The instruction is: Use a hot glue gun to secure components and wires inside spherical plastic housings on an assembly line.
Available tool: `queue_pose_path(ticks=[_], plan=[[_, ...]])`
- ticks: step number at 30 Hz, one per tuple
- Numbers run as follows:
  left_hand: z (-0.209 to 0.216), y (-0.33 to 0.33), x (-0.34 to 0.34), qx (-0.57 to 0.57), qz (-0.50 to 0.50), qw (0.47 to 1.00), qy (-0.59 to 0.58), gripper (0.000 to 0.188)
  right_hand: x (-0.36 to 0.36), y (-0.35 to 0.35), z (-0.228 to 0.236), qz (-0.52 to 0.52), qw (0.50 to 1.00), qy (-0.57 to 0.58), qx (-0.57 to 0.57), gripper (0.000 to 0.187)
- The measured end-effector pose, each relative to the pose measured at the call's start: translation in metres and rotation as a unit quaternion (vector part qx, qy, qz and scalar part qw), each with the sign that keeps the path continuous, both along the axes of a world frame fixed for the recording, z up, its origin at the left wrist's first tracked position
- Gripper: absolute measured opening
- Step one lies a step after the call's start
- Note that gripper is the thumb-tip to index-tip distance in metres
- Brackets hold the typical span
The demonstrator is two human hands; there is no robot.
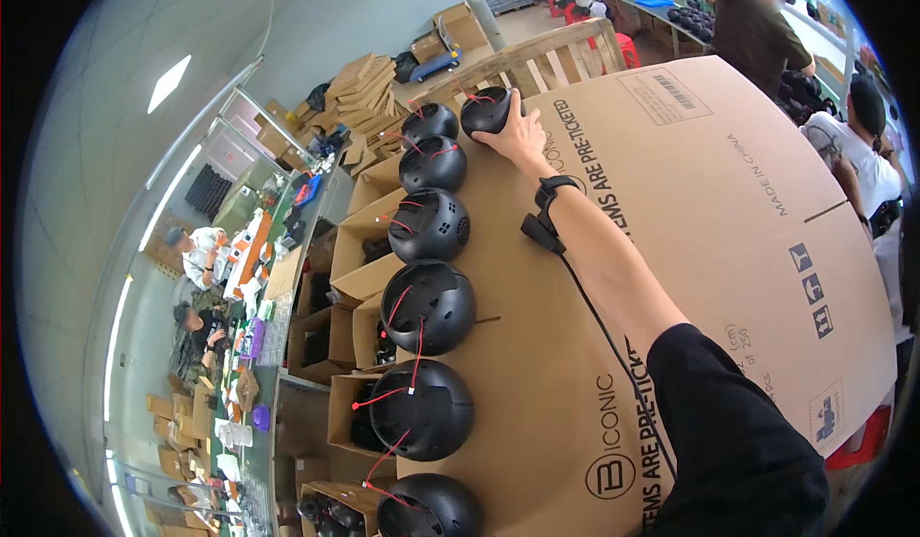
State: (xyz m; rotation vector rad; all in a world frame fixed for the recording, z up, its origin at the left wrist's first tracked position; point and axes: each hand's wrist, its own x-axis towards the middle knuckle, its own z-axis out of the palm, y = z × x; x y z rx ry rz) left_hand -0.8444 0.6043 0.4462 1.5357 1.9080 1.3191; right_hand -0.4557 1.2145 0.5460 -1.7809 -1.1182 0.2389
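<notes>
My right hand (518,137) reaches to the far end of a row of round black plastic housings. Its thumb and fingers are curled round the side of the farthest-right housing (486,108), which stands on a large cardboard sheet (613,202). Beside it is another black housing (429,123), and several more run toward me along the sheet's left edge, among them a perforated one (429,226) and a nearer one (428,307). Thin red wires (418,355) with small connectors stick out of their open tops. A black strap with a small device circles my right wrist. My left hand is out of view.
Open cardboard boxes (369,250) stand below the sheet's left edge. A green workbench (254,422) with parts and seated people lies farther left. A wooden rail (551,58) borders the far side. A person in dark clothing (752,34) stands at the back right.
</notes>
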Motion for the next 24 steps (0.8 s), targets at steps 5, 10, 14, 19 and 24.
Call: queue_pose_path(ticks=[5,10,14,19,24], plan=[[0.006,-0.015,0.002,-0.010,0.022,0.999,-0.029,0.147,-0.008,0.027,-0.012,0.048,0.992,0.099,0.065,0.120],[0.020,-0.006,0.019,-0.022,0.064,0.997,0.029,0.137,0.017,0.043,-0.041,0.084,0.992,0.047,0.086,0.094],[0.030,0.002,0.027,-0.003,0.101,0.993,0.054,0.135,0.006,0.029,-0.038,0.087,0.980,0.148,0.100,0.062],[0.044,0.021,0.044,0.013,0.070,0.996,0.052,0.132,0.034,-0.017,-0.040,0.219,0.949,-0.223,-0.043,0.031],[0.065,0.019,0.052,0.067,0.021,0.994,0.080,0.120,0.035,-0.144,-0.045,0.301,0.890,-0.327,0.098,0.022]])
